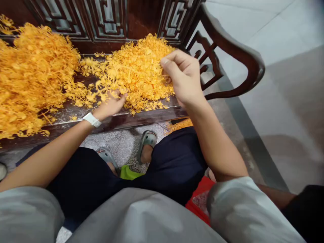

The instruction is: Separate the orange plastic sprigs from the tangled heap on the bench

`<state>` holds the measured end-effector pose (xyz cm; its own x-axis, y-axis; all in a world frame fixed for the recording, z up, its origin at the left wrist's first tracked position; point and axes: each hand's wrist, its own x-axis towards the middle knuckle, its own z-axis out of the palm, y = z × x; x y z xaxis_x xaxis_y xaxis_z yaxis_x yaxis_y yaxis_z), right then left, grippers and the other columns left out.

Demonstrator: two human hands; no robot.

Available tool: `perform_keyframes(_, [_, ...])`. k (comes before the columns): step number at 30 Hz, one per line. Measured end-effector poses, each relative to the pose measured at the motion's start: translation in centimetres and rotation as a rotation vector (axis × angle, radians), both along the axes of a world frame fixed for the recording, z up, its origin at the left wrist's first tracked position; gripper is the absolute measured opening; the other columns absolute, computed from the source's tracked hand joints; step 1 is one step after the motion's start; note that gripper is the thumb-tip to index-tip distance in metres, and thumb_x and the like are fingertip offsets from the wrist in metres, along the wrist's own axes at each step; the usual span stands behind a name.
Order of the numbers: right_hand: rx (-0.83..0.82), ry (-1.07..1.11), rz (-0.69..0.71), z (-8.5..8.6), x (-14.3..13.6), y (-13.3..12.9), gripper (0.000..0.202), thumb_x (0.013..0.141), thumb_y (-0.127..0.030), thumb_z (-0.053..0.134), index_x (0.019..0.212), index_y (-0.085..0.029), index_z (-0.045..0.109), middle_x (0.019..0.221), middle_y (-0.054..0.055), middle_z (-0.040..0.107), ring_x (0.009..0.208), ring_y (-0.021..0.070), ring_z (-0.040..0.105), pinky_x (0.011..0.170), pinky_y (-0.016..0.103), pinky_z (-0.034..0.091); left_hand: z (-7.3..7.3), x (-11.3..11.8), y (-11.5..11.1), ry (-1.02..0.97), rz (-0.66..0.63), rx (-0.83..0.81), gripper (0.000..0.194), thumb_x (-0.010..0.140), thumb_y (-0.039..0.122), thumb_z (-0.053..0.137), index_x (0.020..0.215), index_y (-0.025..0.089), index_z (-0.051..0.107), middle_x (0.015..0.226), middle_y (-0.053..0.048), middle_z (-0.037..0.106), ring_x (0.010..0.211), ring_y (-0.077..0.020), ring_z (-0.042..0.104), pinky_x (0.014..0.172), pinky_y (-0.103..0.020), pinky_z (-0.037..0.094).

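Two heaps of small yellow-orange plastic pieces lie on a dark wooden bench seat (pixel 118 120). The larger heap (pixel 32 77) is at the left, the smaller heap (pixel 144 67) right of centre, with loose pieces between them. My left hand (pixel 112 103), below a white wristband (pixel 91 119), reaches into the near left edge of the smaller heap, its fingers curled around yellow pieces. Raised over that heap's right side, my right hand (pixel 182 72) has thumb and forefinger pinched together; whatever is between them is too small to make out.
The bench's carved back (pixel 108 20) rises behind the heaps, and its curved armrest (pixel 235 50) stands at the right. More orange pieces (pixel 181 125) lie below the seat. A red object (pixel 201 199) is beside my right thigh. Another person's arm (pixel 275 195) shows at lower right.
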<state>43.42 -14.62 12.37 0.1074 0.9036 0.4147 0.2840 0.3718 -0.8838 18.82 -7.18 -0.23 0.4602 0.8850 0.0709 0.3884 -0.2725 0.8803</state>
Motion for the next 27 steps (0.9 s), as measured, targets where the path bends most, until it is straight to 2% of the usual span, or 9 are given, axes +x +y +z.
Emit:
perform_keyframes(2, [-0.080,0.042,0.048,-0.9,0.8,0.1,0.028,0.102,-0.036,0.067,0.081,-0.021,0.058,0.070,-0.004,0.049,0.061,0.0096,0.045,0.061,0.024,0.040,1.6,1.0,0.3,-0.246,0.062,-0.119,0.042,0.094,0.053,0.068,0.113,0.016,0.073,0.113,-0.016,0.077,0.105,-0.0287,0.072,0.096,-0.039,0.057])
perform_keyframes(5, [-0.147,0.154,0.105,-1.5,1.3,0.5,0.033,0.101,-0.047,0.069,0.084,-0.019,0.059,0.076,-0.004,0.052,0.072,0.0099,0.054,0.068,0.023,0.048,4.7,2.0,0.1,-0.562,0.000,-0.340,0.044,0.095,0.050,0.066,0.125,0.018,0.072,0.128,-0.016,0.076,0.111,-0.0280,0.074,0.095,-0.039,0.061])
perform_keyframes(10, [-0.274,0.414,0.141,-1.4,0.8,0.4,0.036,0.093,-0.049,0.077,0.085,-0.021,0.056,0.087,0.000,0.059,0.089,0.0146,0.063,0.075,0.027,0.056,7.4,2.3,-0.4,-0.750,-0.189,-0.466,0.065,0.095,0.056,0.065,0.155,0.031,0.057,0.143,-0.011,0.071,0.121,-0.0296,0.072,0.104,-0.044,0.061])
perform_keyframes(12, [-0.330,0.494,0.191,-1.1,0.6,0.2,0.037,0.089,-0.050,0.080,0.088,-0.021,0.056,0.093,0.002,0.064,0.095,0.0171,0.065,0.078,0.030,0.058,7.1,2.4,-0.4,-0.716,-0.243,-0.360,0.079,0.091,0.057,0.072,0.163,0.040,0.046,0.152,-0.009,0.064,0.127,-0.0305,0.069,0.108,-0.047,0.058])
perform_keyframes(15, [-0.417,0.558,0.299,-0.6,0.4,-0.1,0.040,0.084,-0.047,0.085,0.088,-0.022,0.054,0.093,0.003,0.067,0.097,0.0185,0.068,0.080,0.032,0.058,6.1,2.8,-0.8,-0.502,-0.174,0.062,0.092,0.080,0.052,0.088,0.162,0.044,0.046,0.163,-0.008,0.049,0.138,-0.0344,0.059,0.113,-0.051,0.054])
perform_keyframes(18, [-0.460,0.548,0.436,-0.3,0.1,-0.2,0.041,0.080,-0.038,0.088,0.089,-0.022,0.052,0.091,0.002,0.071,0.088,0.0159,0.069,0.075,0.029,0.056,5.7,2.9,-2.0,-0.266,0.001,0.490,0.078,0.083,0.050,0.087,0.152,0.033,0.056,0.160,-0.012,0.044,0.147,-0.0388,0.047,0.119,-0.058,0.047])
perform_keyframes(21, [-0.447,0.493,0.629,-0.3,-0.6,-0.4,0.039,0.077,-0.031,0.091,0.096,-0.020,0.058,0.093,0.002,0.075,0.080,0.0127,0.068,0.070,0.025,0.055,6.3,2.6,-3.8,-0.234,0.034,0.661,0.057,0.087,0.048,0.083,0.134,0.027,0.058,0.144,-0.013,0.051,0.143,-0.0374,0.049,0.119,-0.059,0.047])
perform_keyframes(24, [-0.405,0.438,0.741,-0.2,-1.5,-0.6,0.036,0.078,-0.030,0.092,0.099,-0.016,0.066,0.096,0.004,0.076,0.081,0.0123,0.068,0.071,0.025,0.056,7.8,1.7,-5.7,-0.279,-0.010,0.438,0.047,0.088,0.046,0.082,0.119,0.027,0.053,0.120,-0.008,0.059,0.111,-0.0273,0.067,0.098,-0.045,0.059])
perform_keyframes(27, [-0.400,0.381,0.700,0.2,-2.0,-1.0,0.033,0.082,-0.035,0.091,0.100,-0.014,0.072,0.092,0.003,0.074,0.077,0.0110,0.065,0.068,0.024,0.054,9.4,0.2,-7.1,-0.261,-0.037,0.094,0.036,0.093,0.045,0.077,0.113,0.027,0.054,0.095,-0.002,0.060,0.074,-0.0180,0.064,0.067,-0.032,0.056])
